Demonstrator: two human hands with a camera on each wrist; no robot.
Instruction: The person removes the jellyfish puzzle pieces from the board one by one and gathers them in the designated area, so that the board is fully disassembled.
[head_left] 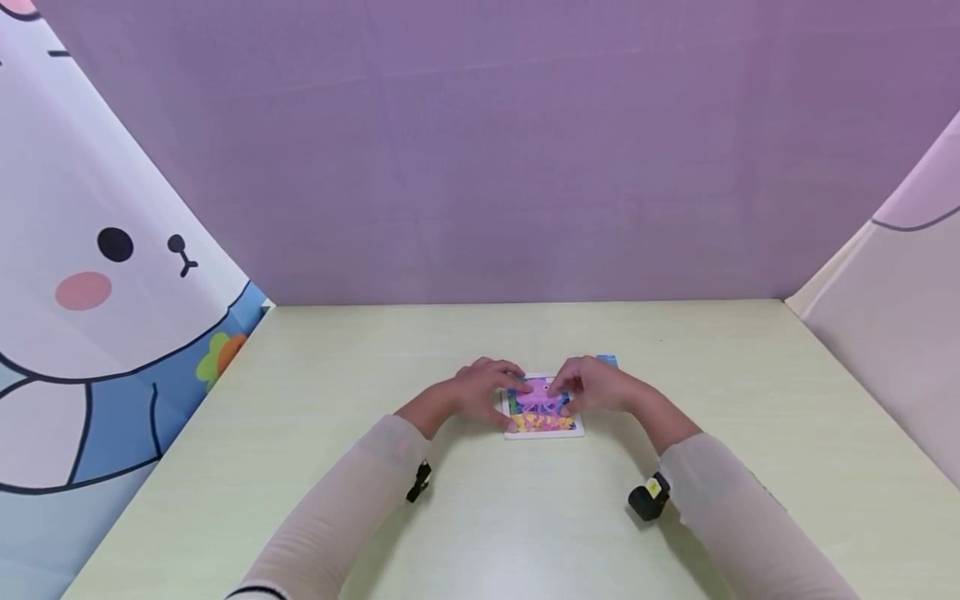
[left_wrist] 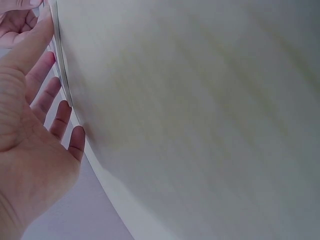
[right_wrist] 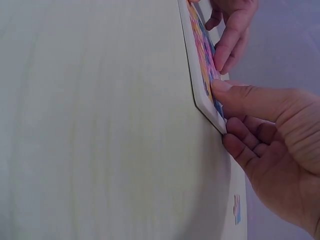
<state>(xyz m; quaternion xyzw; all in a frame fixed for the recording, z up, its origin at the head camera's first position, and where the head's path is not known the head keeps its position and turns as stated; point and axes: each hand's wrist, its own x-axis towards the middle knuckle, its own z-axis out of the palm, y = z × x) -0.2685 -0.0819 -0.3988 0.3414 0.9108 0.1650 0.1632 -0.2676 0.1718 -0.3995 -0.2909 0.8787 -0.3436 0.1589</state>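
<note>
A small jigsaw puzzle (head_left: 542, 417) in a white frame lies on the table, with a pink sea creature over yellow and blue parts. My left hand (head_left: 483, 390) is at its left side, thumb by the lower left edge and index finger over the picture. In the left wrist view the other fingers of that left hand (left_wrist: 42, 135) spread loosely along the frame. From the right, my right hand (head_left: 596, 385) holds the puzzle's side. The right wrist view shows the right thumb (right_wrist: 247, 100) on the picture, the other fingers curled at the frame's edge.
Behind the right hand lies a small blue piece (head_left: 607, 360), part of it hidden in the head view. The pale table (head_left: 360, 350) ends at a purple back panel (head_left: 480, 167). Printed cloth walls (head_left: 112, 350) stand at the sides. Small black devices (head_left: 648, 497) hang at both wrists.
</note>
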